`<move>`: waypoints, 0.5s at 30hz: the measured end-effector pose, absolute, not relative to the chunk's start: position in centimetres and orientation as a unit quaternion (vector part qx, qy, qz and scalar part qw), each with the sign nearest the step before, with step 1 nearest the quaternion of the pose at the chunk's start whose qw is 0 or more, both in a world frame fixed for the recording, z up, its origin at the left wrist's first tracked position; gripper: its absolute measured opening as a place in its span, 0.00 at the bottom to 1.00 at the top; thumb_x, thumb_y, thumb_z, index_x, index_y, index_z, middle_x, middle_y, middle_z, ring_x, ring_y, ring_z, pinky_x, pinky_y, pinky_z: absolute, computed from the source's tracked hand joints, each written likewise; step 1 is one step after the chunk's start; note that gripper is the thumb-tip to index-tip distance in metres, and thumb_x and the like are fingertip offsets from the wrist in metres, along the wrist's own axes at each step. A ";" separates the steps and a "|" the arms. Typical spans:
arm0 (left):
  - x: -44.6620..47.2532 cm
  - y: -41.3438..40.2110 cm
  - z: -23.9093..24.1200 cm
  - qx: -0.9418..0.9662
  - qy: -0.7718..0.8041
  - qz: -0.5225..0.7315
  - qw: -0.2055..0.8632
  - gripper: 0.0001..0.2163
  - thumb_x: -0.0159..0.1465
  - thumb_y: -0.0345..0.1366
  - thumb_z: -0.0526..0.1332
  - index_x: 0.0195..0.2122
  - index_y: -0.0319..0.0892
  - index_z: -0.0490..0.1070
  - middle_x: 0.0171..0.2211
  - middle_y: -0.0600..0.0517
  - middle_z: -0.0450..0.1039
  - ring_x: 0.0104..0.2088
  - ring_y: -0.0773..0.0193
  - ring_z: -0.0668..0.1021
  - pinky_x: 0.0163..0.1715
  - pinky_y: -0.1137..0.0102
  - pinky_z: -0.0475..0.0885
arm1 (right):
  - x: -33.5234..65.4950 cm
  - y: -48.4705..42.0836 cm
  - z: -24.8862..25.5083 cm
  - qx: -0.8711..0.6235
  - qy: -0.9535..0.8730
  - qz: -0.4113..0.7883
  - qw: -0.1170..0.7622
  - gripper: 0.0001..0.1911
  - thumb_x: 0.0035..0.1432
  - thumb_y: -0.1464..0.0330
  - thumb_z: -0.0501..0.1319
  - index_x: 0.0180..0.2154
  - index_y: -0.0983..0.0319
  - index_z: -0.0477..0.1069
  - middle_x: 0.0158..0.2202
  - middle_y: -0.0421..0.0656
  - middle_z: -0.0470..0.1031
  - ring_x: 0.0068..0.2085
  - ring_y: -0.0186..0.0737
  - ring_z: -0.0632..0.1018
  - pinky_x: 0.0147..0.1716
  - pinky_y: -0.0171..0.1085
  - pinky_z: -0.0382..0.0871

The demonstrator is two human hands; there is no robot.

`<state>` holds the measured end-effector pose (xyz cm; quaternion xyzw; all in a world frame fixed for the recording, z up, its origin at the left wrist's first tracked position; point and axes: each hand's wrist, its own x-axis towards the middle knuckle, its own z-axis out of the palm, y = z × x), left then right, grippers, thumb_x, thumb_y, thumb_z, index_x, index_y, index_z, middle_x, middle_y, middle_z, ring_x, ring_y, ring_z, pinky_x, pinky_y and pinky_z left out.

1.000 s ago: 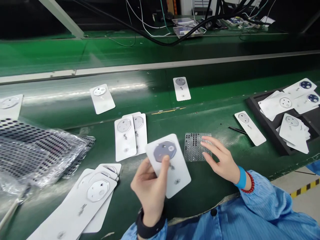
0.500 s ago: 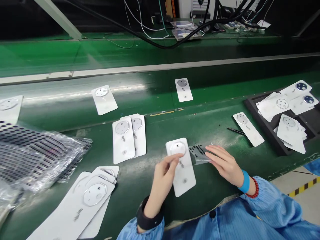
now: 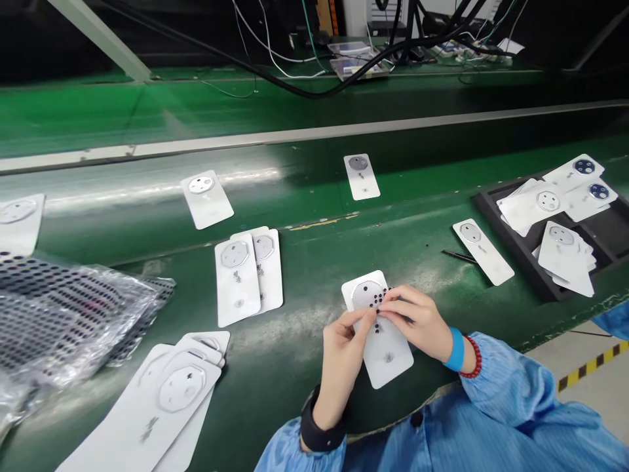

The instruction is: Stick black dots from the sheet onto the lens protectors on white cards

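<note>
A white card with a grey octagonal patch (image 3: 381, 347) lies on the green bench in front of me. My left hand (image 3: 344, 347) pinches its left edge with thumb and fingers. My right hand (image 3: 417, 318) is closed over the card's upper right, fingertips pressed on a clear sheet of small black dots (image 3: 377, 299) that lies over the octagon. Most of that dotted sheet is hidden under my fingers.
Two white cards (image 3: 248, 275) lie left of my hands, a stack of larger ones (image 3: 162, 400) at lower left. Perforated plastic bags (image 3: 63, 314) sit far left. A black tray (image 3: 604, 229) of cards stands at right, with a card (image 3: 483, 252) and black tweezers (image 3: 457, 256) beside it. Single cards (image 3: 206, 198) (image 3: 362, 176) ride the conveyor.
My left hand brought the card down from the air onto the bench. My right hand moved left from the dotted sheet's spot and now presses the sheet on the card's octagon.
</note>
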<state>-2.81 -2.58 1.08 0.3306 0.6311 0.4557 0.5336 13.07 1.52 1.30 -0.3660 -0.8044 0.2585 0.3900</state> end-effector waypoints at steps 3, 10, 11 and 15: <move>-2.6 -2.7 1.3 0.326 0.632 0.464 0.529 0.10 0.54 0.42 0.68 0.29 0.40 0.83 0.31 0.47 0.82 0.33 0.57 0.79 0.34 0.68 0.72 | 12.5 1.4 1.1 -0.353 -0.809 0.263 0.390 0.10 0.66 0.72 0.56 0.40 0.61 0.76 0.37 0.46 0.76 0.38 0.39 0.78 0.37 0.39 0.77; -2.4 -2.8 0.5 0.316 0.646 0.471 0.511 0.09 0.54 0.40 0.67 0.29 0.39 0.83 0.30 0.47 0.82 0.34 0.56 0.80 0.35 0.68 0.72 | 12.2 0.6 0.5 -0.372 -0.772 0.293 0.423 0.09 0.65 0.72 0.57 0.37 0.61 0.76 0.37 0.46 0.77 0.38 0.38 0.79 0.37 0.38 0.78; -2.3 -2.9 0.4 0.315 0.647 0.472 0.509 0.09 0.54 0.40 0.67 0.29 0.39 0.83 0.30 0.47 0.82 0.34 0.56 0.80 0.35 0.68 0.72 | 12.2 0.6 0.4 -0.367 -0.777 0.288 0.423 0.09 0.65 0.72 0.57 0.37 0.62 0.76 0.37 0.46 0.77 0.38 0.38 0.79 0.37 0.38 0.78; -2.2 -3.0 0.4 0.313 0.655 0.469 0.503 0.09 0.54 0.40 0.67 0.28 0.39 0.83 0.31 0.46 0.82 0.34 0.56 0.80 0.35 0.67 0.72 | 12.2 0.8 0.4 -0.374 -0.765 0.328 0.409 0.06 0.63 0.71 0.58 0.35 0.62 0.74 0.39 0.47 0.76 0.40 0.39 0.79 0.39 0.39 0.77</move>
